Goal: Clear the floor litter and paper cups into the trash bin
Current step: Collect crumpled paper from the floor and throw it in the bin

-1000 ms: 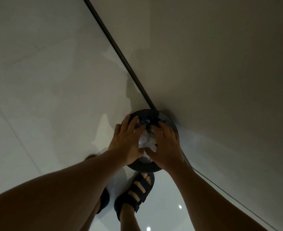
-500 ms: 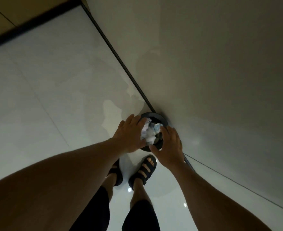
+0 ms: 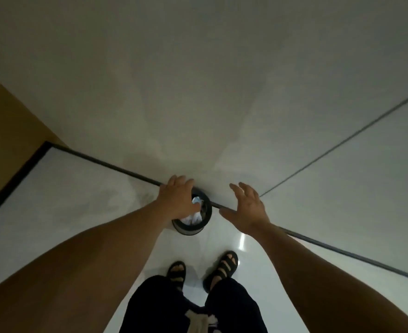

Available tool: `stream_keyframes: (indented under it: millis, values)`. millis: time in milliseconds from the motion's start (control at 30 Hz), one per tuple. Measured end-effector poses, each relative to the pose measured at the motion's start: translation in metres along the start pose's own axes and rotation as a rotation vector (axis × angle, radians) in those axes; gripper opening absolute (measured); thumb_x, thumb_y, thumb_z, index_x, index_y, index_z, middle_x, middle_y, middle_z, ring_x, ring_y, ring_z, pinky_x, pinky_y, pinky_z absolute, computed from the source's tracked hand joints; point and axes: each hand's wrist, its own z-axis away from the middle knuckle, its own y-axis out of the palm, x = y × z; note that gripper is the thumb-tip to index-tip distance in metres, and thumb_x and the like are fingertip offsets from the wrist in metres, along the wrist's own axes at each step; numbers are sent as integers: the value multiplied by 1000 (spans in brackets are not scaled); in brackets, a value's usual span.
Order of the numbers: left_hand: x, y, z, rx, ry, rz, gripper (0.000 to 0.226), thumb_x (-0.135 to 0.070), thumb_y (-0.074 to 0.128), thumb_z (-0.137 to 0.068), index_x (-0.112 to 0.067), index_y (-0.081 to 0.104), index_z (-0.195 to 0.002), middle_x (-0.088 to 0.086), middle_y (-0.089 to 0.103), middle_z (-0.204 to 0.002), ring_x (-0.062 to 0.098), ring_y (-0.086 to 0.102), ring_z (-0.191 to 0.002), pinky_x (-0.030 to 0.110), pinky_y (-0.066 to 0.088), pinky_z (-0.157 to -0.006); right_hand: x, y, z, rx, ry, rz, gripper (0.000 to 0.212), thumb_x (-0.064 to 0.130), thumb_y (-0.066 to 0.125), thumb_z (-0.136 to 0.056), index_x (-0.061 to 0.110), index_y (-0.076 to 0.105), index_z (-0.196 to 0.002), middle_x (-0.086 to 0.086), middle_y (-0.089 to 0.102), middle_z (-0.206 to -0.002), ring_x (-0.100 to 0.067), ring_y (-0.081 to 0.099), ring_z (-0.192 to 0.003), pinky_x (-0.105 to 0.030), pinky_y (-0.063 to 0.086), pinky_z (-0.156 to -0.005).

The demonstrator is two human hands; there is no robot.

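— Two hands in view. Start at the fingers: what are the left ones doing?
— Left fingers (image 3: 181,181) lie loosely stretched, grasping nothing that I can see. Their tips reach past the bin's far edge, toward twelve o'clock. The thumb points to three o'clock, over the bin's mouth. The palm side is hidden.
— And the right?
— Right fingers (image 3: 240,188) are spread and slack, released, with the thumb out toward nine o'clock.
— Where do the hands sit?
— The left hand (image 3: 177,199) hangs over the bin's nine-to-eleven o'clock edge and covers it. The right hand (image 3: 248,210) hovers at three o'clock of the bin, apart from it.
— The bin itself?
— The bin (image 3: 189,230) is dark and round. It stands on the floor (image 3: 54,200), against the skirting (image 3: 116,167) at the foot of the wall (image 3: 198,92).
— The litter?
— Crumpled white paper (image 3: 194,218) lies inside the bin, toward its six o'clock side. A bluish scrap (image 3: 197,201) shows nearer twelve o'clock, just beside the left thumb. Whether any of it is a cup I cannot tell.
— Further out?
— The forearms run in from seven and five o'clock. At six o'clock of the bin two feet stand in dark sandals (image 3: 223,267), below dark trousers (image 3: 234,308). A brown panel (image 3: 6,128) fills nine o'clock of the view.
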Motion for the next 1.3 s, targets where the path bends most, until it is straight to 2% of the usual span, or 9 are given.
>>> stream_keyframes:
  millis: [200,433,667,867,1100,1300]
  values:
    - [-122,-8,21,74,319,-193,84,-57,52,-84,-22,16,-151,4,10,-159,27,6,-145,48,17,-115,-68,-40,117,-182,301,-111,81,60,58,-85,31,22,-151,0,15,-160,-23,14,-146,-45,25,-116]
    - [-302,35,83,59,681,-423,81,-58,51,-84,-23,19,-150,4,14,-158,25,8,-145,46,17,-114,-161,-56,274,-402,608,-237,80,59,60,-84,30,26,-150,-3,19,-158,-24,16,-145,-45,28,-115]
    - [-463,140,203,116,978,-581,79,-58,49,-85,-24,20,-150,2,16,-158,23,9,-145,45,18,-115,-256,-25,474,-499,933,-335,81,56,58,-83,29,22,-151,-3,16,-159,-22,12,-146,-45,28,-113]
    - [-566,227,301,187,1235,-665,79,-57,50,-85,-24,20,-150,2,14,-159,22,6,-146,47,14,-116,-304,10,621,-560,1182,-445,81,55,58,-84,30,21,-151,-1,16,-159,-22,11,-146,-45,27,-113]
    - [-669,315,374,258,1439,-805,79,-58,51,-86,-23,22,-150,3,16,-158,23,10,-146,46,18,-114,-345,55,732,-608,1424,-594,81,55,58,-84,30,21,-151,-1,15,-159,-22,11,-146,-44,27,-113]
    - [-764,390,408,332,1585,-845,77,-58,51,-85,-24,23,-149,2,18,-158,22,11,-146,46,20,-114,-425,60,791,-626,1544,-644,80,52,59,-85,29,21,-151,-2,14,-159,-22,11,-146,-45,26,-113]
